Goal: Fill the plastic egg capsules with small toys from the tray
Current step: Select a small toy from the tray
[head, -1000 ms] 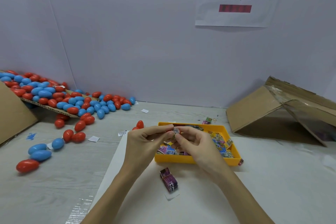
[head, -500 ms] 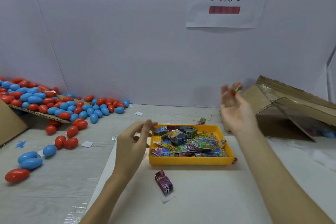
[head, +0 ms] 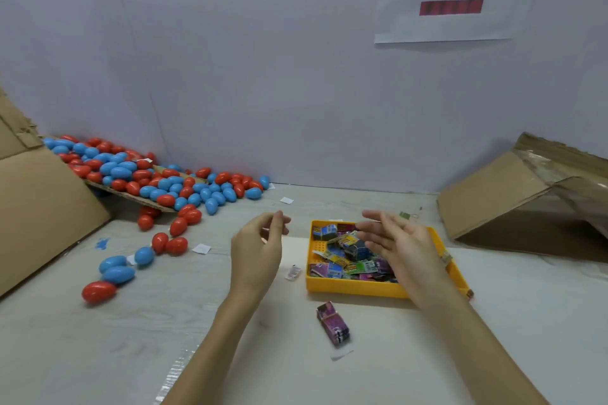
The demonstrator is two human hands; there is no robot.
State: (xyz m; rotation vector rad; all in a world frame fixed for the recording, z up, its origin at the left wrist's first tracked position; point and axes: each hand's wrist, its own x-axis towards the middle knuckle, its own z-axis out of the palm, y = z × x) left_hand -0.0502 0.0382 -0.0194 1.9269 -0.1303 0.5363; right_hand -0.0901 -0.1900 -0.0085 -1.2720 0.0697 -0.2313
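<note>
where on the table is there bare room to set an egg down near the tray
Free: the white sheet in front of the yellow tray, right of the purple packet; also the table behind the tray, up to the wall. Crowded: the far left, under the egg pile, with loose eggs trailing nearer. The hands hover by the tray.

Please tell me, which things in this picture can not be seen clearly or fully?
- Right side of the yellow tray, head view: hidden by the right hand.
- Inside of the cardboard box at right: dark, and cut by the picture edge.
- Left hand: fingers curled; whether they pinch something is too small to tell.
- Print on the toy packets: blurred.
</note>
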